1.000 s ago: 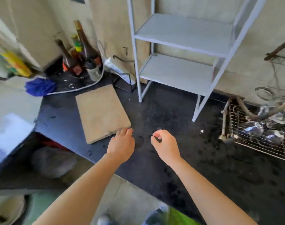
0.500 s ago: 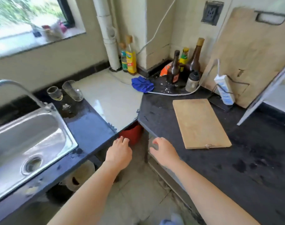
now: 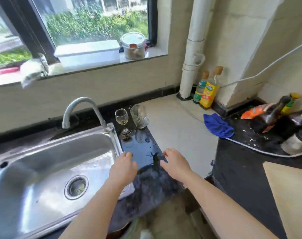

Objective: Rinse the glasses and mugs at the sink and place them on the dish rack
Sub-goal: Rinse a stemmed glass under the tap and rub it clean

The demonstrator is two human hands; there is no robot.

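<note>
2 hands are held out over the worktop, apart from each other, with a strip of wet black counter [image 3: 143, 150] seen between them. The left hand [image 3: 123, 167] is placed over the right rim of the steel sink [image 3: 34, 169], its fingers loosely spread and nothing gripped. The right hand [image 3: 177, 165] is held at 3 o'clock of it, above the counter's near part, its fingers likewise relaxed and nothing held. Whether either hand touches the surface cannot be told. At 12 o'clock of the hands, well beyond the fingertips, 2 glasses are stood upright on the wet counter. One is a wine glass [image 3: 122, 118] with a yellowish tint low in its bowl, and a ribbed glass [image 3: 139, 116] is set just beside it at 3 o'clock. Whether the 2 touch cannot be told. The wine glass is set near the base of the curved tap [image 3: 81, 106], whose spout is turned over the sink. A round drain [image 3: 76, 187] is seen in the sink floor at 8 o'clock of the left hand. A pale counter [image 3: 177, 128] is joined to the black one at 3 o'clock of the glasses, and a blue cloth [image 3: 217, 125] is laid at its right edge, at 1 o'clock of the right hand. 2 oil bottles [image 3: 208, 90] are stood at the foot of a white pipe [image 3: 191, 49] in the corner. A wooden board [image 3: 291, 190] is seen at 4 o'clock of the right hand. On the windowsill, a white box [image 3: 88, 52] and a lidded jar [image 3: 133, 46] are kept.
</note>
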